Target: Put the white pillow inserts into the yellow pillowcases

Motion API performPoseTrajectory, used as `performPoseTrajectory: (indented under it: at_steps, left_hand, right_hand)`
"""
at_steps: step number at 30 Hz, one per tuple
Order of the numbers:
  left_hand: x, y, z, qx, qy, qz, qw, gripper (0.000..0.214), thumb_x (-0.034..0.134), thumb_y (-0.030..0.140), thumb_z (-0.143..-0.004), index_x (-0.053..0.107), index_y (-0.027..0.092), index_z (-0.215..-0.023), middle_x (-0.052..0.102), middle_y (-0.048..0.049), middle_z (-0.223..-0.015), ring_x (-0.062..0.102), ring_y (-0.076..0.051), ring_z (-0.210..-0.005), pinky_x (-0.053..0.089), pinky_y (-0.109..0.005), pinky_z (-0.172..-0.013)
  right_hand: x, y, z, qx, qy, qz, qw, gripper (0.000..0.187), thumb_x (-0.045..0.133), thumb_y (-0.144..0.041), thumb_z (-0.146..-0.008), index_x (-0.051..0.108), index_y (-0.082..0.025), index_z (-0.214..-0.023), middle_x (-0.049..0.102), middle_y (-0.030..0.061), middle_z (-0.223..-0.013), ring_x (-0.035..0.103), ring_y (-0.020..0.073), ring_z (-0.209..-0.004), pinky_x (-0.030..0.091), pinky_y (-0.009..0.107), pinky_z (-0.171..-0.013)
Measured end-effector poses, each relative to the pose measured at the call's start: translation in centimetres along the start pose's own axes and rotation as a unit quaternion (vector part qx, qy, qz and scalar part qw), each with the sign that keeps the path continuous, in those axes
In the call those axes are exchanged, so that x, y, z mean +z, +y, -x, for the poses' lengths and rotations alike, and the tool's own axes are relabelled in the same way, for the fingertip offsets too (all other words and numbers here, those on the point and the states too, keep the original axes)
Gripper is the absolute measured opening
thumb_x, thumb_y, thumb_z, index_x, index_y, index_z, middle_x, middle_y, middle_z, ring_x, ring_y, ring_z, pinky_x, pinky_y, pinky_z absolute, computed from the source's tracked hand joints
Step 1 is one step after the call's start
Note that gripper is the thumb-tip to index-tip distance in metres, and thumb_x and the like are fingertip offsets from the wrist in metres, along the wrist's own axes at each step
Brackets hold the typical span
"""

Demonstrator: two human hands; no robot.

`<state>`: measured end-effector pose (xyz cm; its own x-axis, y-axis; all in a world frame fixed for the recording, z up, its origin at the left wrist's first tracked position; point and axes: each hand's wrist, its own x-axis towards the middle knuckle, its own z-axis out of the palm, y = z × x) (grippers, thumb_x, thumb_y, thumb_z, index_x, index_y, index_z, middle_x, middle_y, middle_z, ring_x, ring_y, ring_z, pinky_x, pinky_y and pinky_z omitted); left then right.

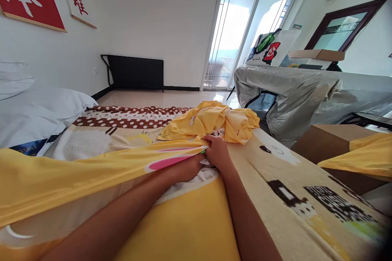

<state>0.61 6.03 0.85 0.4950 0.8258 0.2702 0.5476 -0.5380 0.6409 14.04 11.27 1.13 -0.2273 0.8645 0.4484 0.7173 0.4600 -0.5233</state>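
Note:
A yellow bedding cover point(107, 163) with a pink and white print is stretched from the left edge to the middle of the head view. My right hand point(218, 153) is closed on its gathered far end. My left hand point(194, 167) meets the right one there, closed on the cover's edge, its fingertips partly hidden. The left forearm passes under the raised yellow layer, over its pale inner side. White cloth point(196, 179) bunches below my hands, and a yellow panel point(186, 220) lies between my forearms. Just beyond is a crumpled yellow cloth point(211, 120).
Beneath everything spreads a beige patterned blanket point(260, 195) on a bed. White pillows point(45, 110) lie at left. To the right stand a cardboard box point(327, 140) with yellow cloth point(364, 157) over it and a silver-covered table point(284, 85) bearing bags and boxes. A black folded panel point(136, 72) leans by the far wall.

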Motion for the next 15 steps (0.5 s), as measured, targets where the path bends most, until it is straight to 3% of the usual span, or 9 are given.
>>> performPoseTrajectory:
  at_steps: [4, 9, 15]
  left_hand:
    - [0.10, -0.25, -0.22, -0.016, -0.006, -0.012, 1.000, 0.035, 0.044, 0.011, -0.081, 0.060, 0.022, -0.111, 0.061, -0.0019, -0.124, 0.044, -0.021, -0.126, 0.025, -0.041, -0.115]
    - [-0.22, 0.06, -0.42, -0.009, -0.011, -0.055, 0.998, 0.032, 0.047, 0.016, -0.082, 0.060, 0.021, -0.111, 0.059, -0.0045, -0.127, 0.040, -0.024, -0.129, 0.025, -0.043, -0.115]
    - [-0.17, 0.41, 0.07, -0.003, 0.011, -0.079, 0.997, 0.032, 0.045, 0.015, -0.083, 0.058, 0.019, -0.112, 0.056, -0.0064, -0.130, 0.043, -0.025, -0.127, 0.026, -0.043, -0.114]
  right_hand:
    - [-0.10, -0.07, -0.10, 0.008, -0.007, 0.010, 1.000, 0.040, 0.045, -0.004, -0.054, 0.072, -0.019, -0.080, 0.070, 0.0058, -0.078, 0.060, 0.0195, -0.074, 0.038, 0.025, -0.065]
    - [-0.12, -0.39, -0.06, -0.044, 0.015, -0.039, 0.998, 0.035, 0.043, -0.003, -0.054, 0.069, -0.017, -0.073, 0.066, 0.0044, -0.078, 0.057, 0.0164, -0.073, 0.038, 0.024, -0.065]
    - [-0.01, -0.52, 0.02, -0.024, 0.029, -0.052, 0.998, 0.032, 0.043, -0.004, -0.054, 0.064, -0.017, -0.074, 0.064, 0.0019, -0.072, 0.055, 0.0160, -0.070, 0.037, 0.024, -0.065]
